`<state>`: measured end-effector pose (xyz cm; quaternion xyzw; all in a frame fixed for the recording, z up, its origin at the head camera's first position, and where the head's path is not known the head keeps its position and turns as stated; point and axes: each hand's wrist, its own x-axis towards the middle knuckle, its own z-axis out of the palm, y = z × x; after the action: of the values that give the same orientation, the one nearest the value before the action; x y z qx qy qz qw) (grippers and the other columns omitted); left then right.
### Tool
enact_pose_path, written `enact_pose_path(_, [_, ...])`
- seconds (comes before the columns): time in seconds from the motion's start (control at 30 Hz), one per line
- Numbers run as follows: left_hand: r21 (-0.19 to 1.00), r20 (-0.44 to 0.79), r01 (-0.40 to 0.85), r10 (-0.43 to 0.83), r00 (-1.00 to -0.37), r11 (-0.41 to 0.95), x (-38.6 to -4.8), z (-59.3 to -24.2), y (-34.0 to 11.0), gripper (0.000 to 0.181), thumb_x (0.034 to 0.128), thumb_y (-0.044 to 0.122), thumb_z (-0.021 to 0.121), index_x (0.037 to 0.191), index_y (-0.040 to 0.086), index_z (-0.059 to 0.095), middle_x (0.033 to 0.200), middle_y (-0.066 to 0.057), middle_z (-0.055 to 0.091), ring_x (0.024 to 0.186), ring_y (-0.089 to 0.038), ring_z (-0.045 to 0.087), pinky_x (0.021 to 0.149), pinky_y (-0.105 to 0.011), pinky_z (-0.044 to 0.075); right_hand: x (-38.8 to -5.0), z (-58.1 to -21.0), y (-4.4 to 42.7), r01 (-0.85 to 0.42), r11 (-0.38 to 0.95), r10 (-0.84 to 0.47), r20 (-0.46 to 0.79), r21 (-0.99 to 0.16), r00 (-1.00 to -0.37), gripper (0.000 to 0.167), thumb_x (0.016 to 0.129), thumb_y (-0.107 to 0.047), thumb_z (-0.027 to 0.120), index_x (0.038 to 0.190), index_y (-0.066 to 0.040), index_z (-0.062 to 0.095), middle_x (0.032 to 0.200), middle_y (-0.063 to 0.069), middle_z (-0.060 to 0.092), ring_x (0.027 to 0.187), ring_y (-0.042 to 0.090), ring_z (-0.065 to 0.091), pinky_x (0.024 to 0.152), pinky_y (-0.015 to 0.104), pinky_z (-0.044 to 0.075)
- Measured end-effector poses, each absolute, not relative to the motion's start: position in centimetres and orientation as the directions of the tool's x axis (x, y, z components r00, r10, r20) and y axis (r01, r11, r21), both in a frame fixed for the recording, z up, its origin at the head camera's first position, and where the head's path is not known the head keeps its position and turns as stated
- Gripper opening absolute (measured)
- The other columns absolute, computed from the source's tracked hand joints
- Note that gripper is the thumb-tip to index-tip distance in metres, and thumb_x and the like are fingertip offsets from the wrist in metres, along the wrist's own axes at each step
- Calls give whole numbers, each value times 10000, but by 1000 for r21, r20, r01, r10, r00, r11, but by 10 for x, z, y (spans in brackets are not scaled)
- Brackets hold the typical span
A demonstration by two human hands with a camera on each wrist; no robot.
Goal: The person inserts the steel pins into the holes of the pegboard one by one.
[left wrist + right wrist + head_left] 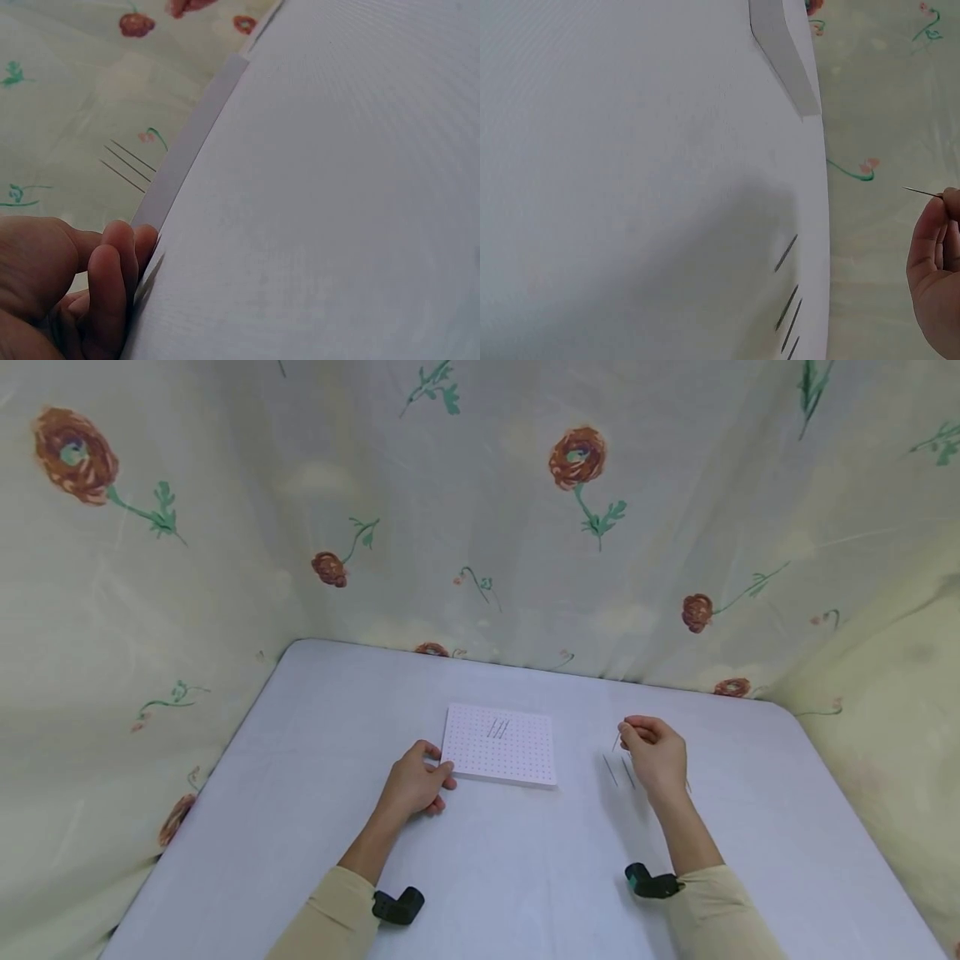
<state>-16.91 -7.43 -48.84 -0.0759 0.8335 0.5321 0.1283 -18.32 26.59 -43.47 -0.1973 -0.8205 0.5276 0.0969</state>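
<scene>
My left hand (pixel 414 782) holds the near left corner of a white pegboard (pixel 472 760) with rows of small holes; its thumb and fingers lie about the corner. Three thin needles (pixel 498 728) stand in the board, upright and side by side in the left wrist view. Right of the board, my right hand (pixel 657 760) is raised above the table and pinches one thin needle (pixel 921 192) between thumb and fingertips. The needle points out toward the board's side. Below this hand, several loose needles (pixel 787 307) lie on the white cloth, partly hidden by the hand in the head view.
A white cloth covers the table (pixel 300 718). Behind it and at the sides hangs a pale curtain (pixel 480 527) with printed flowers. Each wrist wears a black camera, such as the left wrist camera (pixel 399 907).
</scene>
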Motion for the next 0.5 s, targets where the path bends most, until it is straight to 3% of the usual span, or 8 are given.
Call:
enact_pose_path(0.23, [867, -286, -253, 14, -958, 429, -168, -490, -74, 282, 1026, 217, 605, 1250, 74, 512, 765, -12, 735, 456, -157, 617, 439, -222, 480, -189, -436, 245, 197, 389, 383, -36, -900, -923, 296, 993, -218, 668, 1236, -49, 680, 887, -131, 683, 780, -3, 658, 783, 174, 568])
enact_pose_path(0.5, [869, -281, -248, 15, -960, 427, -167, -489, -75, 283, 1025, 215, 608, 1247, 69, 511, 763, -18, 732, 454, -163, 614, 435, -221, 476, -198, -436, 218, 171, 418, 338, -21, -892, -941, 232, 991, -233, 672, 1175, -93, 696, 945, -37, 690, 786, 43, 636, 692, 153, 529])
